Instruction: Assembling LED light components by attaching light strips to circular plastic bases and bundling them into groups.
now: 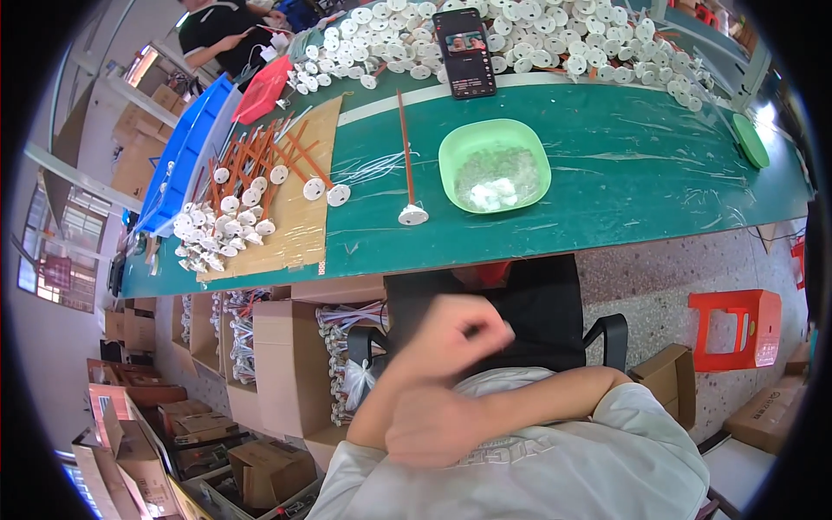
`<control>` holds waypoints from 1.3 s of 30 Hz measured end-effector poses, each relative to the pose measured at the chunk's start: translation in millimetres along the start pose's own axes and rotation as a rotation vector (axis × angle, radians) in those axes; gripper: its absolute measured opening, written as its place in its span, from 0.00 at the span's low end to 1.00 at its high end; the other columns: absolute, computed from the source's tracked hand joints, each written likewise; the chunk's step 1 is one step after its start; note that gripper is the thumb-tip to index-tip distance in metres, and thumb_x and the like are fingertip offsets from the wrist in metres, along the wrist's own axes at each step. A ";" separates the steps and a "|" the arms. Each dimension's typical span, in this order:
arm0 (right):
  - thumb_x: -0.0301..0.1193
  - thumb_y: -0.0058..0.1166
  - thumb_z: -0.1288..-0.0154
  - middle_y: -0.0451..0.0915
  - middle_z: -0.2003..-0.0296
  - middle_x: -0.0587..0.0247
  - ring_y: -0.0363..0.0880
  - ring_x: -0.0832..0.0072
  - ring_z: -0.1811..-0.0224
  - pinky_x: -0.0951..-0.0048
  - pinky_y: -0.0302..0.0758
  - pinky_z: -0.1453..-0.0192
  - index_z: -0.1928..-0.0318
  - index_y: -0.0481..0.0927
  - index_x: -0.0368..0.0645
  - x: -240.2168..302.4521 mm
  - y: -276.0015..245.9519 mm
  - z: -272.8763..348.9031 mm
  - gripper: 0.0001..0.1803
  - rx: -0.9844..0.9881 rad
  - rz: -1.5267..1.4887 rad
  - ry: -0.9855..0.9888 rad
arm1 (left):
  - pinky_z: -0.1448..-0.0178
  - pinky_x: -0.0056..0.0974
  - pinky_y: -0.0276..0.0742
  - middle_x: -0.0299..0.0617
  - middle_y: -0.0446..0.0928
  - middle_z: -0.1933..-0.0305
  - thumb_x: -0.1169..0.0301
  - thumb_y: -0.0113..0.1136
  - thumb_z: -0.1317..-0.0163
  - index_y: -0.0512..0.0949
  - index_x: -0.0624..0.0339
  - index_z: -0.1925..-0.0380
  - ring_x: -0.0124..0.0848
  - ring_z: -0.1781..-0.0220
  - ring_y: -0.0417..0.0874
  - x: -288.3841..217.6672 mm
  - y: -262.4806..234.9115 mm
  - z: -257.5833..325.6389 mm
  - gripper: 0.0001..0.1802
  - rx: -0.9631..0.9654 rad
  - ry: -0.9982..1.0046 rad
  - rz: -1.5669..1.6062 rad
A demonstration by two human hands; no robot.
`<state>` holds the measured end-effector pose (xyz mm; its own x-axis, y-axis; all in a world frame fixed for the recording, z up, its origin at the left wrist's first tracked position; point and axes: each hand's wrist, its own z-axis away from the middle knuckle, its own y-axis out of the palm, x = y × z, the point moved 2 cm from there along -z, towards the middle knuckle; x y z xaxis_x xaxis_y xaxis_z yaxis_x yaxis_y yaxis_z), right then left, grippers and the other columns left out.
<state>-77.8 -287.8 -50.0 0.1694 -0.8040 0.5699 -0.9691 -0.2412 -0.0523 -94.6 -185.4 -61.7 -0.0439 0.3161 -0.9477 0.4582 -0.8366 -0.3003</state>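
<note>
Both hands are sitting low against the person's chest, well back from the desk (pixel 607 165). The left hand (pixel 459 334) is blurred by motion; it is curling into a loose fist, and whether anything is pinched inside cannot be told. The right hand (pixel 438 429) is lying against the left forearm, fingers folded, and its grip is likewise unclear.

Nearest on the desk edge, a rod (pixel 406 147) with a white disc foot is lying alone, just beside a green bowl (pixel 494 165) holding pale small parts too fine to make out. A phone (pixel 464 52) is resting on a heap of white discs (pixel 555 39) that is running off the top edge. To the left, more rods (pixel 260 160) with discs are piling on a cardboard sheet (pixel 299 234), beside blue trays (pixel 186 156).

The green desk surface right of the bowl is lying bare. Under the desk, boxes (pixel 286 364) of bundled parts are crowding the left side; an orange stool (pixel 737 325) is standing to the right.
</note>
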 end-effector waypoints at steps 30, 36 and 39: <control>0.16 0.61 0.48 0.82 0.74 0.57 0.80 0.64 0.75 0.69 0.74 0.70 0.72 0.80 0.36 2.4 -231.0 -32.7 0.05 -0.383 1.187 0.014 | 0.58 0.43 0.75 0.43 0.81 0.69 0.74 0.70 0.46 0.82 0.59 0.60 0.43 0.64 0.80 27.2 -82.1 -29.9 0.13 -0.827 0.135 -0.824; 0.22 0.62 0.43 0.81 0.73 0.54 0.81 0.62 0.71 0.68 0.76 0.66 0.68 0.81 0.34 -20.8 -283.3 3.8 0.03 -0.471 1.206 0.557 | 0.58 0.43 0.74 0.39 0.81 0.66 0.73 0.68 0.44 0.84 0.54 0.59 0.41 0.62 0.79 13.1 -84.1 -33.7 0.12 -0.649 0.099 -0.940; 0.23 0.62 0.43 0.81 0.71 0.53 0.82 0.61 0.68 0.66 0.77 0.63 0.68 0.81 0.34 -15.5 -277.3 -5.1 0.04 -0.365 1.277 0.549 | 0.59 0.42 0.73 0.39 0.81 0.66 0.72 0.67 0.44 0.84 0.53 0.59 0.40 0.63 0.79 17.4 -86.1 -35.6 0.12 -0.664 0.199 -0.924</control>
<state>187.4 -205.7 -40.2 -0.8429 -0.0328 0.5370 -0.4080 0.6897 -0.5982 -103.2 -91.9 -48.5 -0.4921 0.7993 -0.3449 0.7034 0.1316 -0.6986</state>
